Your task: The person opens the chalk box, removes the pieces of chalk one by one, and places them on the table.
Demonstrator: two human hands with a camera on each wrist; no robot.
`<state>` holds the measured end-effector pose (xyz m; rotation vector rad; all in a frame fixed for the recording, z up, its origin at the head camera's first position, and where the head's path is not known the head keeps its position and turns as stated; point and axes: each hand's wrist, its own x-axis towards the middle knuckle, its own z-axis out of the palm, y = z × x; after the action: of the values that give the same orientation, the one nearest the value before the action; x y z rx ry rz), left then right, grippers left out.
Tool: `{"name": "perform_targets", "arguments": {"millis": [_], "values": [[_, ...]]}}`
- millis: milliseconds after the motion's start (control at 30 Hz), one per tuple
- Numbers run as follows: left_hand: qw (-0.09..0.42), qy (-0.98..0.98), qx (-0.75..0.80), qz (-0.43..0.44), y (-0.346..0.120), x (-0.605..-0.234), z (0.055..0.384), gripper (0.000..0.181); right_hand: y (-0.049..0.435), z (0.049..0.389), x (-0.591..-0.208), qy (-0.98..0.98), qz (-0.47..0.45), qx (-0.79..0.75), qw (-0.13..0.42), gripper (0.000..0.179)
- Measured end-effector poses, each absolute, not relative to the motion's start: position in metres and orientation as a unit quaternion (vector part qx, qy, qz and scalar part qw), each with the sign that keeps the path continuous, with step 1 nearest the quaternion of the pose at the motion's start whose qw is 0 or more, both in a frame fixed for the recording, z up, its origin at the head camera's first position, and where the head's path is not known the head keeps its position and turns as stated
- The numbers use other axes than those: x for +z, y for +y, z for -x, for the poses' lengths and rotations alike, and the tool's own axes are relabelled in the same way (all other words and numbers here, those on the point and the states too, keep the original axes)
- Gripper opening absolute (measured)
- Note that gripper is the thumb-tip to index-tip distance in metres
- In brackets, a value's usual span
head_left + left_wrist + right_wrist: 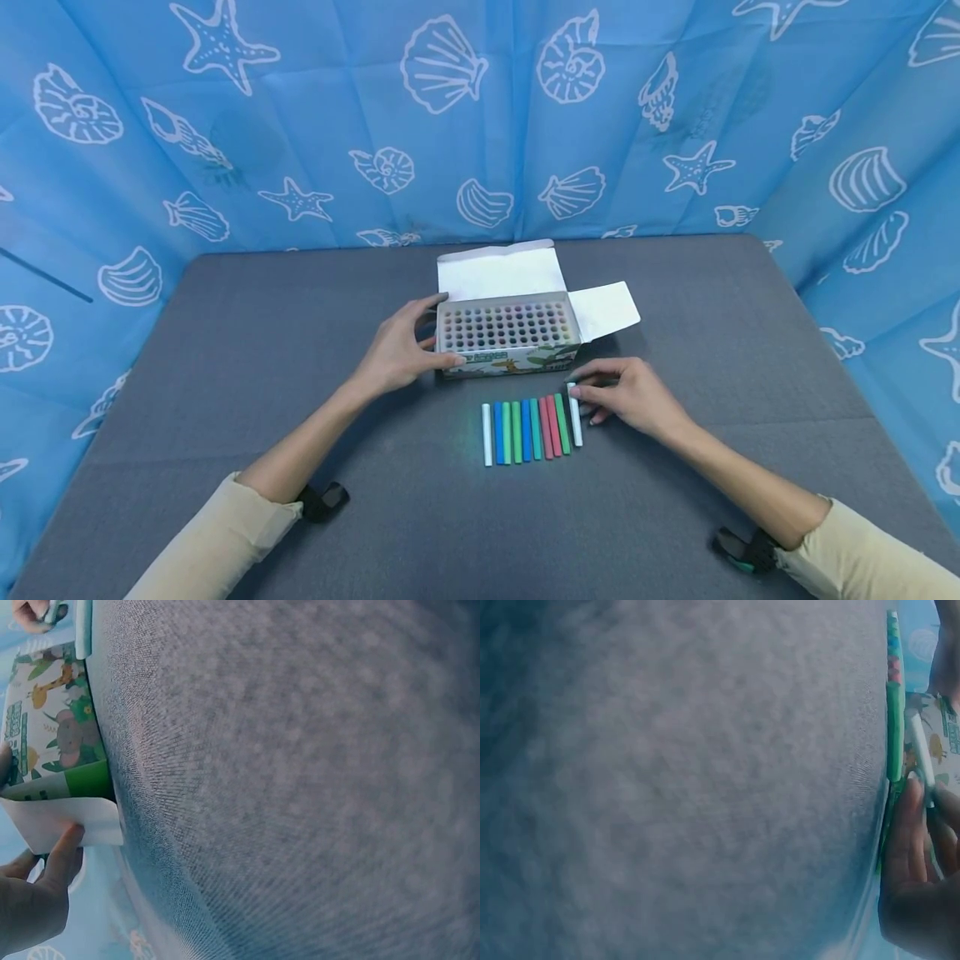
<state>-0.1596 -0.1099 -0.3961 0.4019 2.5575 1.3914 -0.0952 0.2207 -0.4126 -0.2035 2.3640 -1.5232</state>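
Observation:
An open-topped chalk box (517,362) stands near the middle of the table, packed with upright chalk sticks whose round ends show in a grid. My left hand (397,346) holds the box's left end, thumb at the front and fingers reaching round to the back. In the left wrist view its fingers lie against a white side flap (64,825). My right hand (637,398) pinches a white chalk stick (576,423) by its far end, seen raised at a slant in the right wrist view. Left of it lies a side-by-side row of chalk sticks (527,431): white, blue, green, teal and red.
The box's white lid (501,273) is folded back, and another flap (606,312) sticks out to the right. A grey cloth covers the table (300,333). Behind it and at both sides hangs a blue curtain (315,125) with shell prints.

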Motion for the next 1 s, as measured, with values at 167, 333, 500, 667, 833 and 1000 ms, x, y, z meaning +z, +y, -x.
{"name": "perform_targets", "arguments": {"millis": [167,333,500,667,833,1000], "values": [[0.102,0.865,0.471,-0.140,-0.1095,-0.3963,0.1598,0.094,0.2210,0.0969,-0.4165,0.842,0.058,-0.508,0.174,0.027],[0.103,0.862,0.475,-0.144,-0.1087,-0.3956,0.1601,0.094,0.2200,0.0980,-0.4171,0.863,0.053,-0.474,0.169,0.029],[0.101,0.861,0.477,-0.147,-0.1094,-0.3959,0.1600,0.094,0.2192,0.0984,-0.4174,0.878,0.055,-0.449,0.155,0.030],[0.097,0.864,0.472,-0.145,-0.1112,-0.3965,0.1589,0.094,0.2186,0.0980,-0.4180,0.882,0.060,-0.443,0.149,0.027],[0.085,0.881,0.441,-0.149,-0.1125,-0.3966,0.1580,0.094,0.2185,0.0978,-0.4184,0.886,0.067,-0.437,0.143,0.023],[0.071,0.900,0.405,-0.147,-0.1138,-0.3980,0.1569,0.095,0.2227,0.0977,-0.4149,0.894,0.083,-0.418,0.135,0.025]]}}
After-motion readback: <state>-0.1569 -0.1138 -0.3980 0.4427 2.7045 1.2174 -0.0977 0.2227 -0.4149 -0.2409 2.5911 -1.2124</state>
